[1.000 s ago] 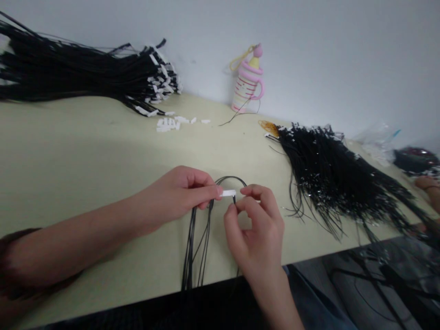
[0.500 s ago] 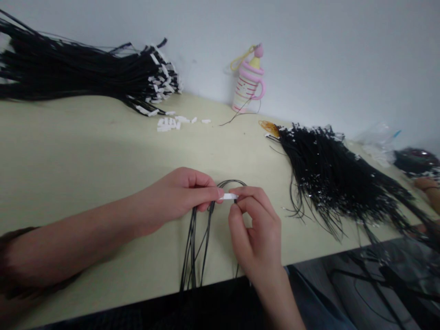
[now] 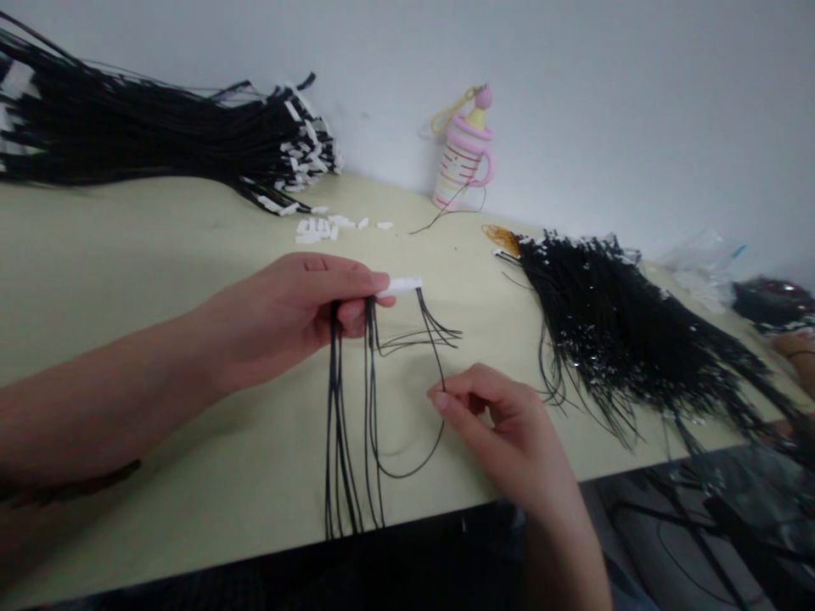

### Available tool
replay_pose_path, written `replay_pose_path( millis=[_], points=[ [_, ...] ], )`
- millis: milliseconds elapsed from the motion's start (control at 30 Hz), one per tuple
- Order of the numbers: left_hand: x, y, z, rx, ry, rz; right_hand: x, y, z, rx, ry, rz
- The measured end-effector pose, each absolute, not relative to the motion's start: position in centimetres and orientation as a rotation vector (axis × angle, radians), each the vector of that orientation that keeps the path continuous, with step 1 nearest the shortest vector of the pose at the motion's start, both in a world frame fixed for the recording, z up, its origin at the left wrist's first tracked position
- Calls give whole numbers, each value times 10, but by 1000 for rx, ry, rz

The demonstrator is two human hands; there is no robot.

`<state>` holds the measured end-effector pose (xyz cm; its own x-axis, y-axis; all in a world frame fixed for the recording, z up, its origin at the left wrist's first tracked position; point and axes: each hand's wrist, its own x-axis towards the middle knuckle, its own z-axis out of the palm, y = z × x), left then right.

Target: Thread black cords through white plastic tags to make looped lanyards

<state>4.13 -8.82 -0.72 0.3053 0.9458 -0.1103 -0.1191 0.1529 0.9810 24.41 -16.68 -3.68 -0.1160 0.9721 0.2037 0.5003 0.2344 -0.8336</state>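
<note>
Along a white wall (image 3: 573,102), the cream desk (image 3: 191,242) bears a pink-trimmed cup (image 3: 457,165) and two piles of black wire (image 3: 624,322). The left hand (image 3: 311,297) has its grip tight on a white connector (image 3: 404,285) over the desk, wires (image 3: 425,307) hanging from its end. Lower down, the right hand (image 3: 509,424) pinches one thin wire (image 3: 398,476) narrowly.

Beyond the left forearm (image 3: 159,369), bare tabletop (image 3: 102,246) leaves a passage — as far as the black bundle (image 3: 165,136) by the wall (image 3: 382,51). Under the left hand (image 3: 299,301), hanging cords (image 3: 340,399) obstruct, one looping across to the right hand (image 3: 509,428); rightward, a dark strand heap (image 3: 624,322) blocks.
</note>
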Motion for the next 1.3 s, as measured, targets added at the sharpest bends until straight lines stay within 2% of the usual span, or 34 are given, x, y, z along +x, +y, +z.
replay_pose_path(
  millis=[100, 333, 433, 567, 633, 800, 933, 1300],
  points=[
    [36, -91, 6, 1236, 891, 969, 250, -164, -37, -1340, -1612, 1144],
    [32, -104, 15, 1536, 819, 725, 252, -153, -54, -1164, -1248, 1183],
    [34, -103, 9, 1713, 851, 573, 258, -154, -59, -1313, -1367, 923],
    [38, -97, -3, 1744, 953, 524, 266, -159, -52, -1684, -1690, 181],
    [40, -95, -9, 1738, 1038, 526, 264, -164, -45, -1697, -1736, 99],
    [46, -96, -17, 1670, 1178, 675, 233, -178, -32, -1457, -1786, 438],
    [49, -96, -21, 1580, 1178, 791, 202, -184, -41, -1310, -1772, 800],
    [50, -96, -26, 1516, 1170, 816, 203, -177, -45, -1340, -1727, 865]
  ],
)
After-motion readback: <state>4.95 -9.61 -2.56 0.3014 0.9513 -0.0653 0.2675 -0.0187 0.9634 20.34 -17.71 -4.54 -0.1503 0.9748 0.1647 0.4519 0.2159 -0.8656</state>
